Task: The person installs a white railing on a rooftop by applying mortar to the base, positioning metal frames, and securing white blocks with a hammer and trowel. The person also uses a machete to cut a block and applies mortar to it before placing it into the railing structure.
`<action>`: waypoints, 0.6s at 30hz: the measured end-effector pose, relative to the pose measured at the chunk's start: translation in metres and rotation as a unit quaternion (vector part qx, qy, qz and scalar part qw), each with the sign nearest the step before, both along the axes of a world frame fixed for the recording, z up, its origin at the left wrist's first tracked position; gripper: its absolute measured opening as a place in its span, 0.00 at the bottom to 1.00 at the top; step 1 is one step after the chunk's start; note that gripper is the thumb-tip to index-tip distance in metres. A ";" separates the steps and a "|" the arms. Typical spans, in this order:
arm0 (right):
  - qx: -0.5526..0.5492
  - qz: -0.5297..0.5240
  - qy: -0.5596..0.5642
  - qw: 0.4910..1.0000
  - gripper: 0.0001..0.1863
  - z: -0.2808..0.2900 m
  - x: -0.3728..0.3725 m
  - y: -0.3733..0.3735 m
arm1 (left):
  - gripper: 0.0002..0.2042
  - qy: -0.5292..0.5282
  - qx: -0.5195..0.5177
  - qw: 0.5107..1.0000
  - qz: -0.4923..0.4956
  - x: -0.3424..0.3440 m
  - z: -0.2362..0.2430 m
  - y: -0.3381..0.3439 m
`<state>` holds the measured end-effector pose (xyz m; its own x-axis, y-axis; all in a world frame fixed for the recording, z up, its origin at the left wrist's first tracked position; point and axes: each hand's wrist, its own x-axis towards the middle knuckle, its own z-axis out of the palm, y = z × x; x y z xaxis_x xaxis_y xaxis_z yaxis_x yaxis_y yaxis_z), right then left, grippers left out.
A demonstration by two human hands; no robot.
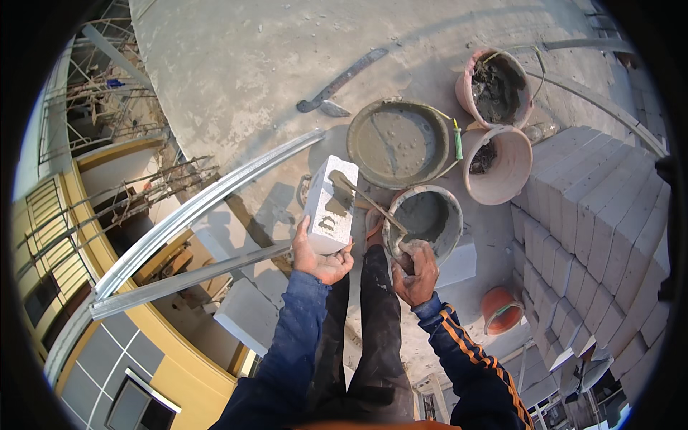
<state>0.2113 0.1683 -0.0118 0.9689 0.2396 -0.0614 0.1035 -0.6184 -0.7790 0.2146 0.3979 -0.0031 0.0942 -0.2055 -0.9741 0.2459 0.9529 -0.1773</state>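
My left hand (319,261) grips the lower end of a white lightweight concrete block (334,235), its long face turned up. Dark wet mortar (337,198) lies in patches on that face. In my right hand (416,272) is a trowel (374,203), seen nearly edge-on. Its tip reaches the mortar at the block's upper part, and the fingers are closed round the handle. Right beside this hand stands a bucket (457,228) with grey wet mortar inside. The block is held up off the floor, left of that bucket.
A wide round tub (352,143) of grey slurry stands ahead. Two pale buckets (466,97) are to its right. Stacked blocks (566,186) rise at right, near an orange bucket (499,315). Metal channels (208,188) cross the left, beside a drop-off. A machete-like blade (351,72) lies on concrete.
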 end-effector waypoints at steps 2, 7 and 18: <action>-0.036 0.007 -0.008 0.999 0.21 -0.020 0.024 0.008 | 0.28 -0.007 0.001 1.000 -0.017 -0.005 0.001 0.000; -0.062 0.057 0.018 0.996 0.21 -0.013 0.016 0.013 | 0.27 -0.025 0.010 1.000 0.002 -0.004 -0.002 -0.003; 0.020 0.032 0.002 0.999 0.17 0.016 -0.017 0.008 | 0.27 -0.009 0.025 0.999 0.035 -0.015 -0.003 0.005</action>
<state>0.1946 0.1760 0.0044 0.9510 0.3043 -0.0553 0.1385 -0.5789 -0.8035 0.1995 0.4026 -0.0061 0.1232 -0.1494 -0.9811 0.1818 0.9753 -0.1257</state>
